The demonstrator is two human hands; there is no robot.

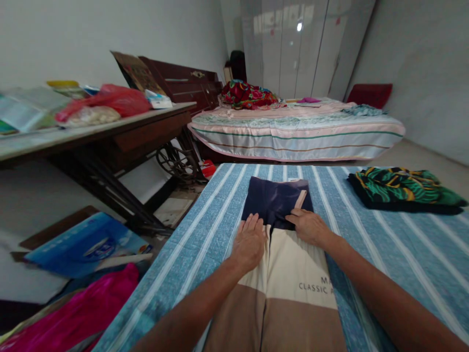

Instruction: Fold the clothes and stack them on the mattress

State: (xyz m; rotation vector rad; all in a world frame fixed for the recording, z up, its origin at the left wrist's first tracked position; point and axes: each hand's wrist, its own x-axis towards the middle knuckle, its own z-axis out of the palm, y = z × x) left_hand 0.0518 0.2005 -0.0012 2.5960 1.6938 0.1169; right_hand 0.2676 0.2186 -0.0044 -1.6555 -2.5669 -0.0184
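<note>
While the left hand (250, 244) lay flat, fingers extended, on the left edge of the trousers (289, 252), these stretched from mid-frame to the bottom on blue striped cloth (205, 227). Fabric judged light, limp, not fragile; navy waistband (269, 195) probably elastic, its corners the best hold. Rightward, fingers of the right hand (309, 226) curled at the waistband; pinching or merely pressing, couldn't tell.

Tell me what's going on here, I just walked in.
A person has both hands on a navy, cream and brown garment spread on a blue striped sheet. The left hand lies flat near one edge; the right hand touches the navy part. Green-patterned and black cloth sits in a pile to the right.
</note>
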